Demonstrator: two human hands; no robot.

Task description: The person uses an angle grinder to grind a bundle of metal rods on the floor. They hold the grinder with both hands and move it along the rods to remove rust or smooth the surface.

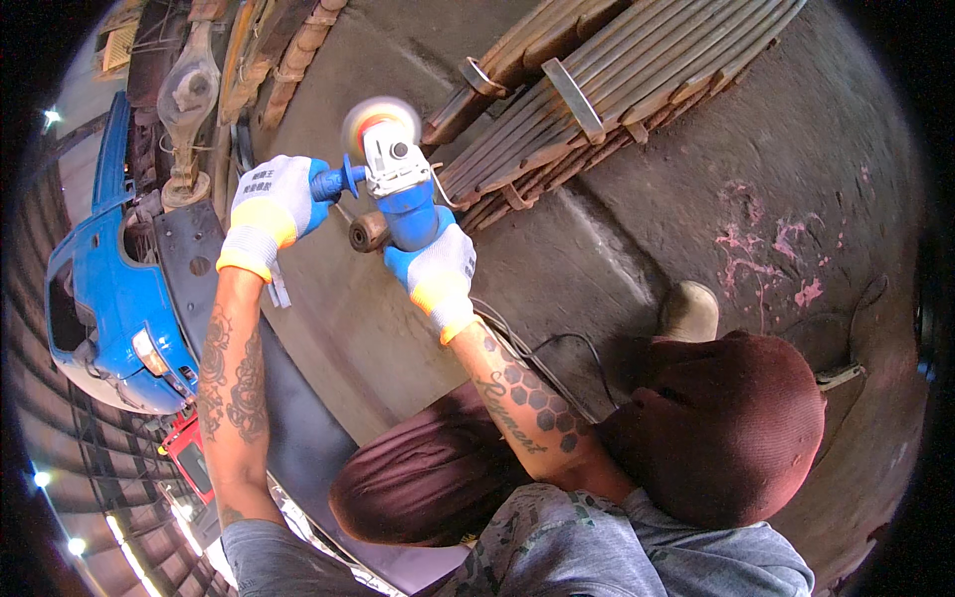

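An angle grinder (pixel 403 189) with a blue body and a silver head is held out in front of me. My left hand (pixel 274 204), in a white and blue glove with an orange cuff, is closed round its blue side handle (pixel 330 183). Lower down, my right hand (pixel 440 271), gloved alike, wraps the grinder's body. The round disc (pixel 386 115) at the far end looks smeared, as if spinning. Just right of the disc lies a rusty leaf spring stack (pixel 637 85) with metal clamps (pixel 574 99); whether the disc touches it I cannot tell.
A rolled spring eye (pixel 368 232) sits just below the grinder head. Cables (pixel 572 338) trail over the dark, pink-stained floor (pixel 766 249) beside my bent knees (pixel 736 428). At left are a dark metal frame rail (pixel 194 249), an axle part (pixel 189 90) and a blue truck cab (pixel 119 308).
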